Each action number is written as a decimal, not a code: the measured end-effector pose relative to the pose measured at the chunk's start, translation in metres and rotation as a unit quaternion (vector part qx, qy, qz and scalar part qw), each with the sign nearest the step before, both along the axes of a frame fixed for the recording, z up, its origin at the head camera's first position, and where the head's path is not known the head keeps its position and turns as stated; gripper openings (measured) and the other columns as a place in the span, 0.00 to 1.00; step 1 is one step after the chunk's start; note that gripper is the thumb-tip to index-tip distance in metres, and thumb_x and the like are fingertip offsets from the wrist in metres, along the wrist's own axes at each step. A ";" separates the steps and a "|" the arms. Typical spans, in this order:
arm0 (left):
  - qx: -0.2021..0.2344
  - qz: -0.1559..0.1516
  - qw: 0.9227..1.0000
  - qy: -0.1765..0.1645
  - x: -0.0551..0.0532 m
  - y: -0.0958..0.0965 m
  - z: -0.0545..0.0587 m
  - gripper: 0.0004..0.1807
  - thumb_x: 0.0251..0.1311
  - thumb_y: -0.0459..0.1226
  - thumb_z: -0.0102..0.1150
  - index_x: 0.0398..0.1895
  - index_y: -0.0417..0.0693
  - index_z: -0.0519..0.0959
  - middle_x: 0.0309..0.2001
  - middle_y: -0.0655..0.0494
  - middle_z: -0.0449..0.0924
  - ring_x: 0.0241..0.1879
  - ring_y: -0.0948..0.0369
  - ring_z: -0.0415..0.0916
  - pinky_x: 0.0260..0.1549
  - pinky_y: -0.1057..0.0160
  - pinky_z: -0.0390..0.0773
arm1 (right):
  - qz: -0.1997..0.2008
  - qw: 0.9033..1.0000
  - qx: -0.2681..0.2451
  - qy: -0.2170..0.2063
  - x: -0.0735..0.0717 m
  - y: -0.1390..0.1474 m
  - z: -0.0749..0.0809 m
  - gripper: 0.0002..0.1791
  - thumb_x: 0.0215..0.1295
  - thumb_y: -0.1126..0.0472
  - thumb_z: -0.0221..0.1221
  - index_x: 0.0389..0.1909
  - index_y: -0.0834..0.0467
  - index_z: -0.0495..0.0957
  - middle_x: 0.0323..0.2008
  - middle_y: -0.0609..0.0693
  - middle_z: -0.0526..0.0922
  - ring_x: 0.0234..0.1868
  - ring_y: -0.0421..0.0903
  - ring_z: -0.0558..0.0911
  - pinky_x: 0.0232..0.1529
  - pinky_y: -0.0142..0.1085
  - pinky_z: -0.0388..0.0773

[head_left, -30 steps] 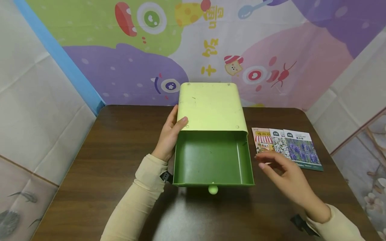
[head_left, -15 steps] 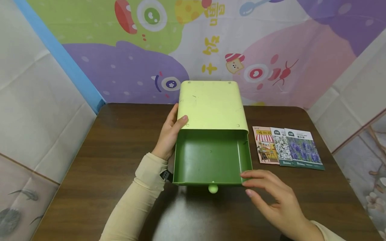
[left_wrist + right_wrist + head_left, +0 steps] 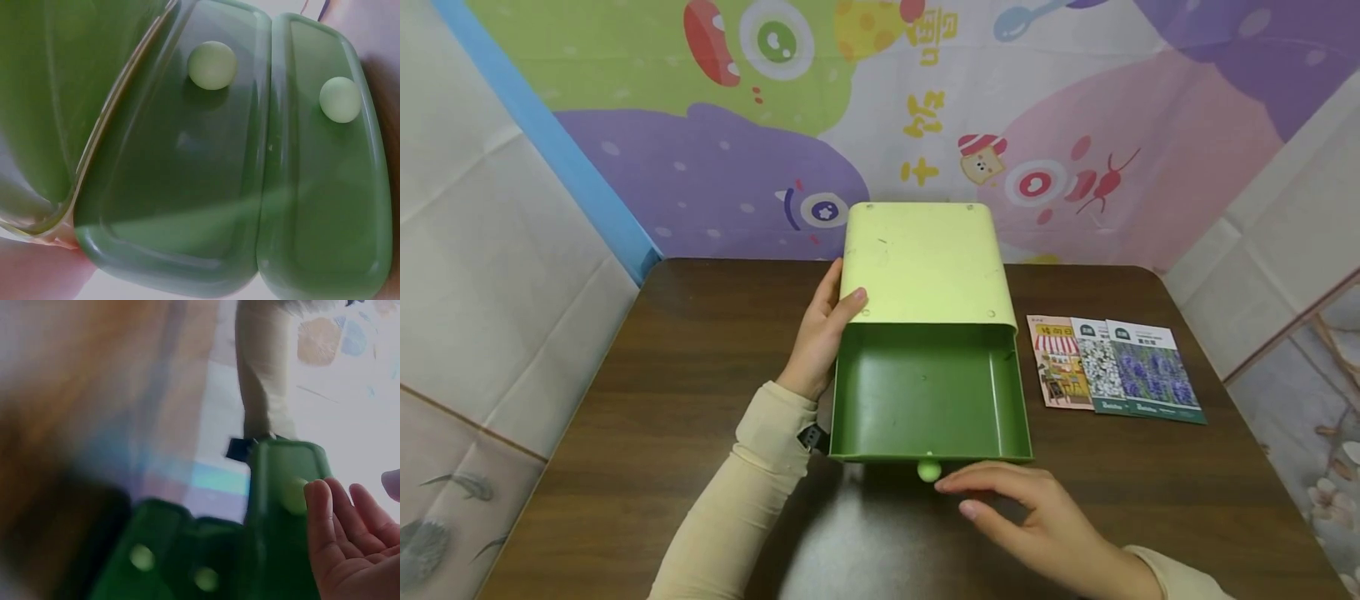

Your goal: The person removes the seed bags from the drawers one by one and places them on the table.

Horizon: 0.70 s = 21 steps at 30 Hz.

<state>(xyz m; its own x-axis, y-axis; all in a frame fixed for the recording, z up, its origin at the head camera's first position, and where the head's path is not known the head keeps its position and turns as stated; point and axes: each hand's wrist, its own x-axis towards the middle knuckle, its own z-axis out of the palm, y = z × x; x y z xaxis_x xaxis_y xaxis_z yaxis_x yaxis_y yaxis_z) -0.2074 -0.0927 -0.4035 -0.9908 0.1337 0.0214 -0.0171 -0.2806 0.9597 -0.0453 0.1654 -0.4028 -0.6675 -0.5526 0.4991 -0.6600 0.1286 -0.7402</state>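
Observation:
A small cabinet [image 3: 925,262] with a pale yellow-green top stands on the table, its top drawer [image 3: 925,392] pulled out and bare inside. My left hand [image 3: 818,337] holds the cabinet's left side, thumb over the top edge. Close to the round light-green knob [image 3: 929,471] of that drawer is my right hand [image 3: 1037,521], fingers extended; whether the fingertips touch the knob I cannot tell. In the left wrist view, two closed lower drawers show, a nearer one [image 3: 187,162] and another [image 3: 325,187]. The right wrist view shows the right hand [image 3: 356,544] beside the pulled-out drawer's front [image 3: 281,462].
Three overlapping flower-picture packets [image 3: 1156,371] lie to the cabinet's right on the dark wooden table [image 3: 700,350]. A cartoon-printed cloth [image 3: 715,183] hangs behind the table's back edge. Pale tiled-pattern walls [image 3: 497,217] flank both sides.
My right hand has moved from beside the packets, past the drawer's front right corner, to the knob. The left hand and the cabinet stay in place.

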 end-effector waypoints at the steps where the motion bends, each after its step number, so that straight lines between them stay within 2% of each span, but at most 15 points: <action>1: 0.000 -0.001 1.000 0.000 0.000 0.000 0.000 0.42 0.69 0.45 0.55 0.79 0.64 0.44 0.78 0.65 0.47 0.71 0.62 0.57 0.67 0.55 0.64 | 0.003 1.000 0.006 -0.029 0.000 -0.002 -0.002 0.19 0.61 0.75 0.60 0.51 0.58 0.82 0.46 0.52 0.87 0.50 0.39 0.83 0.51 0.28 0.78; 3: 0.001 -0.002 1.000 0.000 0.000 0.000 0.000 0.42 0.69 0.45 0.54 0.79 0.64 0.44 0.78 0.65 0.46 0.71 0.62 0.57 0.67 0.55 0.64 | 0.023 0.993 0.002 -0.119 0.000 -0.004 -0.007 0.15 0.65 0.74 0.57 0.51 0.61 0.81 0.46 0.56 0.87 0.48 0.38 0.84 0.47 0.32 0.81; 4: 0.001 -0.003 1.000 0.000 0.000 0.000 0.001 0.42 0.69 0.45 0.54 0.79 0.64 0.44 0.78 0.65 0.46 0.71 0.62 0.58 0.67 0.55 0.64 | 0.032 0.985 -0.004 -0.168 -0.001 -0.006 -0.009 0.14 0.68 0.72 0.55 0.51 0.63 0.81 0.46 0.59 0.86 0.47 0.37 0.85 0.45 0.34 0.82; 6: 0.002 -0.003 1.000 -0.001 0.000 0.000 0.001 0.42 0.69 0.45 0.54 0.79 0.64 0.43 0.78 0.65 0.47 0.71 0.62 0.58 0.67 0.55 0.65 | 0.047 0.966 -0.022 -0.255 -0.002 -0.009 -0.014 0.13 0.71 0.70 0.52 0.51 0.69 0.80 0.45 0.66 0.85 0.45 0.36 0.85 0.42 0.37 0.84; 8: 0.002 -0.003 1.000 -0.002 0.000 0.000 0.001 0.42 0.69 0.45 0.55 0.79 0.64 0.44 0.78 0.64 0.47 0.71 0.62 0.58 0.67 0.56 0.64 | 0.051 0.947 -0.032 -0.315 -0.004 -0.012 -0.017 0.15 0.74 0.67 0.50 0.50 0.73 0.79 0.44 0.71 0.83 0.43 0.37 0.86 0.41 0.39 0.84; 12: 0.000 -0.004 1.000 -0.002 -0.001 0.001 0.001 0.42 0.69 0.45 0.55 0.79 0.65 0.44 0.78 0.64 0.47 0.71 0.62 0.58 0.67 0.55 0.64 | 0.035 0.926 -0.031 -0.375 -0.008 -0.015 -0.021 0.20 0.76 0.62 0.49 0.50 0.78 0.77 0.44 0.73 0.82 0.41 0.37 0.86 0.41 0.38 0.84; 14: -0.005 -0.004 1.000 0.000 -0.001 0.000 0.001 0.42 0.69 0.46 0.55 0.79 0.65 0.44 0.78 0.65 0.46 0.72 0.62 0.56 0.68 0.55 0.63 | 0.035 0.911 -0.040 -0.408 -0.009 -0.016 -0.023 0.22 0.77 0.60 0.48 0.52 0.79 0.75 0.45 0.73 0.82 0.41 0.38 0.86 0.41 0.37 0.84; 18: -0.016 -0.002 1.000 0.004 0.000 0.000 0.001 0.42 0.68 0.47 0.56 0.79 0.65 0.44 0.79 0.67 0.44 0.74 0.63 0.53 0.70 0.55 0.61 | 0.043 0.871 -0.075 -0.483 -0.010 -0.018 -0.024 0.25 0.77 0.56 0.48 0.56 0.77 0.72 0.44 0.60 0.86 0.42 0.40 0.86 0.44 0.36 0.84; 21: -0.021 -0.001 1.000 0.005 0.000 0.000 0.000 0.42 0.68 0.47 0.56 0.79 0.65 0.44 0.79 0.66 0.44 0.74 0.63 0.53 0.70 0.55 0.61 | 0.038 0.851 -0.097 -0.515 -0.009 -0.021 -0.025 0.25 0.76 0.54 0.50 0.56 0.73 0.73 0.42 0.49 0.87 0.42 0.41 0.86 0.44 0.35 0.83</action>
